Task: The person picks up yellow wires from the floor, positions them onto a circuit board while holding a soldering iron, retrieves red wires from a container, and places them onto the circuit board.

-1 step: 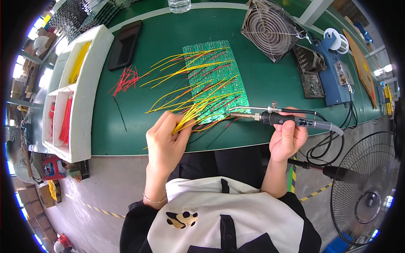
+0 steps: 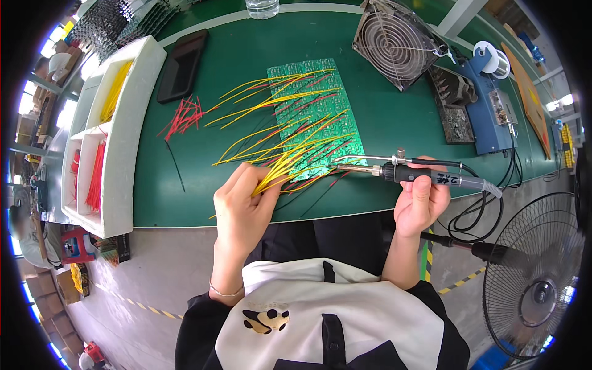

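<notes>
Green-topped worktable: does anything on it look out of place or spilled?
Mildly: a crisscrossed heap of thin red wires lies loose right of the white foam compartment box, with one thin black wire straying below it in the view. It looks untidy because other red wires lie bunched inside that box. No spill shows.

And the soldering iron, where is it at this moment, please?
In the head view, the soldering iron is right of centre, held in the right hand, with its tip pointing left at the near end of the green circuit board.
</notes>
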Available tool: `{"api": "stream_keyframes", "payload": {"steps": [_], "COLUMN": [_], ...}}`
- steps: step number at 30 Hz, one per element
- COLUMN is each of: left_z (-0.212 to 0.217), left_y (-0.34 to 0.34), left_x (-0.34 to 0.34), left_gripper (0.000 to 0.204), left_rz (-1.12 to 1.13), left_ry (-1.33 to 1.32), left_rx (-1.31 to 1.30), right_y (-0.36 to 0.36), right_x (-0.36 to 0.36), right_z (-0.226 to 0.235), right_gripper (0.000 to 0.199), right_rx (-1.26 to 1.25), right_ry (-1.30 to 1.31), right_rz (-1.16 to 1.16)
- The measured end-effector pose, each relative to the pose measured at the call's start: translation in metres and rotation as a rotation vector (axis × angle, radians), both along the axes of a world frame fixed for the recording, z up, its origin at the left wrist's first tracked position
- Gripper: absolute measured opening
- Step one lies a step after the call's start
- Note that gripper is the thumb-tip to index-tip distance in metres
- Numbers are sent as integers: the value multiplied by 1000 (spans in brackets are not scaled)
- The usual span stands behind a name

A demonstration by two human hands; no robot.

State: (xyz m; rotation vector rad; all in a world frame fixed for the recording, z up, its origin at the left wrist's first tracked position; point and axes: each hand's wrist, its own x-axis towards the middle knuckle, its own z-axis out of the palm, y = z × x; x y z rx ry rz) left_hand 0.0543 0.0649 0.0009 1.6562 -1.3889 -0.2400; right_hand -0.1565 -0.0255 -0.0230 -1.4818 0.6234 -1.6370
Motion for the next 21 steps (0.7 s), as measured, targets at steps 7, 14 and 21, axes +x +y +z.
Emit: {"api": "stream_keyframes", "payload": {"steps": [7, 14, 21], "left_z": [0, 2, 1], "left_y": [-1, -1, -1], "left_x": [0, 0, -1], "left_gripper": [12, 12, 12], "left_rz": [-3, -13, -3], "left_ry": [15, 14, 25], "left_rx": [-15, -10, -9], "right_y": [0, 0, -1], "right_x": [0, 2, 2], "right_z": [-1, 2, -1], "right_gripper": [29, 29, 28], "right_rx": [4, -6, -6], "right_ry": [2, -2, -6], "right_rz": [-5, -26, -13]}}
